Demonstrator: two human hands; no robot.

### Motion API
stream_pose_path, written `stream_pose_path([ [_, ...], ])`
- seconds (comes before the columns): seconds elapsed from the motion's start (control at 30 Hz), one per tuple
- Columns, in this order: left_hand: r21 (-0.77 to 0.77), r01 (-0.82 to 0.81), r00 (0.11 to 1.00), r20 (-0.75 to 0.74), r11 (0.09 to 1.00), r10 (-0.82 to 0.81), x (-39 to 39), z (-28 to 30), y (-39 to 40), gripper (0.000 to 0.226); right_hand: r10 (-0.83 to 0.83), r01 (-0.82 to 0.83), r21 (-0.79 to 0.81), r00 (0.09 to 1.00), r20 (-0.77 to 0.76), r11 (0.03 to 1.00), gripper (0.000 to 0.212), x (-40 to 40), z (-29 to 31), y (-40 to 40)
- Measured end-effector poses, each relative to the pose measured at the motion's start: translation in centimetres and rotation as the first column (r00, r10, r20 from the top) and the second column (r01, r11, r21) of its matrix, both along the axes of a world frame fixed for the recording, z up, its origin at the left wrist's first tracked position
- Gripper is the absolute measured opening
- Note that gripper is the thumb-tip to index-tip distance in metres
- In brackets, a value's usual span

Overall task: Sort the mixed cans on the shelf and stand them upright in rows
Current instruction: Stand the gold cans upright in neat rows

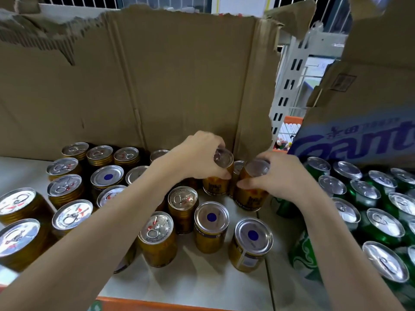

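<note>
Several gold cans (64, 189) stand upright on the white shelf (202, 279), some with pull-tab tops, some with a blue dot on the lid (211, 217). My left hand (197, 153) grips one gold can (216, 185) near its top. Right beside it, my right hand (280, 176) grips a second gold can (251, 196). Both cans are at the back of the shelf near the cardboard wall and look slightly tilted. Whether they rest on the shelf is unclear. Several green cans (381, 230) stand upright at the right.
A torn cardboard sheet (157, 86) rises behind the gold cans. A blue-printed carton (359, 140) sits behind the green cans. A slotted metal upright (289, 86) shows between them. The shelf's orange front edge (161, 305) runs along the bottom.
</note>
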State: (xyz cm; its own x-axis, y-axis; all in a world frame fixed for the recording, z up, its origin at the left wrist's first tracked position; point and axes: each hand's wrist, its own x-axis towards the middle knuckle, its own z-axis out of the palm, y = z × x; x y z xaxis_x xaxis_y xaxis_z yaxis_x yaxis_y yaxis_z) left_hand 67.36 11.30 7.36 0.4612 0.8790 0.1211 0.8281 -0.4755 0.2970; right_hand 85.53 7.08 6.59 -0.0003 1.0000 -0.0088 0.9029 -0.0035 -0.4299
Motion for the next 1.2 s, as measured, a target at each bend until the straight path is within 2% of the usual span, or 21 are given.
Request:
stream_pose_path([
  [0.13,-0.004,-0.015,0.989,-0.149,1.000,0.015,0.8,-1.3,0.2,0.057,0.013,-0.012,-0.015,0.999,0.036,1.000,0.070,-0.7,-2.0,0.4],
  [0.23,-0.055,-0.085,0.979,-0.188,0.995,0.073,1.0,-3.4,0.7,0.062,0.010,-0.008,-0.022,0.996,0.086,1.000,0.075,-1.5,-3.4,0.8],
  [0.3,-0.088,-0.111,0.973,-0.211,0.990,0.091,1.0,-4.7,0.8,0.059,0.004,-0.001,-0.037,0.997,0.077,0.999,0.070,-1.8,-4.4,0.9],
  [0.47,-0.153,-0.138,0.983,-0.145,0.978,0.116,0.8,-5.6,1.0,0.047,0.007,-0.006,-0.014,0.997,0.075,1.000,0.052,-2.2,-6.1,1.2],
  [0.57,-0.153,-0.143,0.982,-0.148,0.978,0.120,0.8,-5.5,0.9,0.052,0.006,-0.006,0.009,0.997,0.075,1.000,0.062,-2.5,-6.4,1.1],
  [0.7,-0.157,-0.154,0.981,-0.142,0.976,0.132,0.7,-5.6,0.7,0.057,0.013,-0.012,-0.054,1.000,0.028,0.998,0.072,-2.0,-6.1,0.8],
  [1.0,-0.185,-0.183,0.980,-0.116,0.966,0.163,1.5,-5.5,0.3,0.063,0.023,-0.023,-0.020,0.999,0.030,1.000,0.060,-1.3,-6.2,0.9],
  [1.2,-0.160,-0.188,0.980,-0.097,0.969,0.174,1.5,-5.9,0.7,0.054,0.044,-0.044,0.063,0.999,0.008,0.997,0.042,-1.0,-7.3,1.9],
])
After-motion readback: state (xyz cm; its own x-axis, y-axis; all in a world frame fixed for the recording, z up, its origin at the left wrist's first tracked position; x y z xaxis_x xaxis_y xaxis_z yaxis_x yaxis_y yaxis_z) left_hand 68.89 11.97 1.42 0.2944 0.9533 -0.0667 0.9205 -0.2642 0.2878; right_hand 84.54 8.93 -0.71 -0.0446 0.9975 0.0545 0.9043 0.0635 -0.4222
